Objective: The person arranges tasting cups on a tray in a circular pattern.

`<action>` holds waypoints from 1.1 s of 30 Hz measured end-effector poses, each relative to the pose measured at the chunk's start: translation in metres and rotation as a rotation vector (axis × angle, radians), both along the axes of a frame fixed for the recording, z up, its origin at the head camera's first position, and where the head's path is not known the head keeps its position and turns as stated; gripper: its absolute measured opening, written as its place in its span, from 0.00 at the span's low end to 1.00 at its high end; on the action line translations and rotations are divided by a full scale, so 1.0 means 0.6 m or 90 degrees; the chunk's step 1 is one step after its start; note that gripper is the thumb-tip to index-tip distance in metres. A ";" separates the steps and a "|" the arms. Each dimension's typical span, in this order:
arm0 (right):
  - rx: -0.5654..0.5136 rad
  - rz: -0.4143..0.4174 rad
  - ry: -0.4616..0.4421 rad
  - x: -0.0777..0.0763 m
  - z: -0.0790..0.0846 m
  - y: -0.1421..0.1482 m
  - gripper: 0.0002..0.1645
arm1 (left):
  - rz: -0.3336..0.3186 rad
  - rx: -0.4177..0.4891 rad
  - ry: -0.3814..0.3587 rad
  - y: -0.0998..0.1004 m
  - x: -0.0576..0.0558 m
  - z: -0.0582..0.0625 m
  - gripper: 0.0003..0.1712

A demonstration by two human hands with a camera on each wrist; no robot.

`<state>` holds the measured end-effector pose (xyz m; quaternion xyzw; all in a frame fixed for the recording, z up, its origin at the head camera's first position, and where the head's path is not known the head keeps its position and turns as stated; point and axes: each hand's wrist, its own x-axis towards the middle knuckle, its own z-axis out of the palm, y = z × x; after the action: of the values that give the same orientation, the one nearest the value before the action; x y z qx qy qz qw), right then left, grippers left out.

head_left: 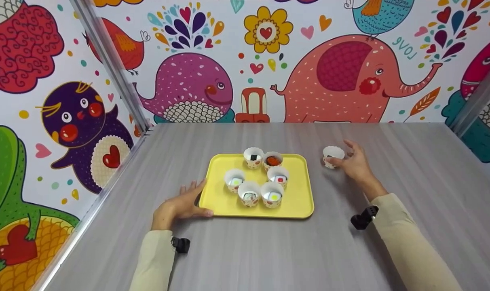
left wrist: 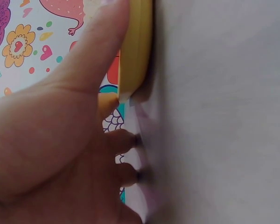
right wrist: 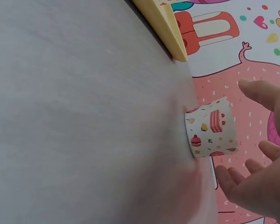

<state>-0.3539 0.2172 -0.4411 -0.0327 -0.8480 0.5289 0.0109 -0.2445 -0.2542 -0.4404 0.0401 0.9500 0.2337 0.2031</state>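
My left hand (head_left: 180,207) lies against the left edge of a yellow tray (head_left: 297,202), its thumb at the front corner and its other fingers along the side. In the left wrist view, the thumb rests along the rim of the tray (left wrist: 136,51). To the right of the tray, my right hand (head_left: 356,163) is spread around a white paper baking cup (head_left: 334,151). That cup (right wrist: 211,128) stands upright on the table in the right wrist view, with a gap between it and my fingers. Something dark shows inside it, partly hidden by the thumb.
Several similar paper cups stand together on the tray, holding small pieces; one has an orange-topped piece (head_left: 273,161), another a black-banded piece (head_left: 254,157). A grey table (head_left: 269,250) lies beneath. Printed panels (head_left: 265,81) rise behind and at the left.
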 end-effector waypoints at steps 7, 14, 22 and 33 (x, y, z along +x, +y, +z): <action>-0.004 0.008 -0.012 -0.003 -0.013 -0.001 0.56 | -0.003 0.008 -0.002 0.001 0.000 0.000 0.66; -0.023 0.006 -0.013 -0.010 -0.020 -0.007 0.56 | -0.004 0.014 -0.006 -0.002 -0.003 -0.002 0.67; -0.029 -0.004 -0.015 -0.016 -0.028 -0.013 0.55 | -0.004 0.023 0.000 -0.003 -0.001 -0.002 0.66; -0.023 0.000 -0.013 -0.023 -0.025 -0.013 0.54 | -0.009 0.021 0.001 -0.004 0.000 -0.001 0.67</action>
<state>-0.3680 0.2093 -0.4560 -0.0386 -0.8384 0.5437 0.0014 -0.2447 -0.2566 -0.4412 0.0505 0.9460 0.2477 0.2032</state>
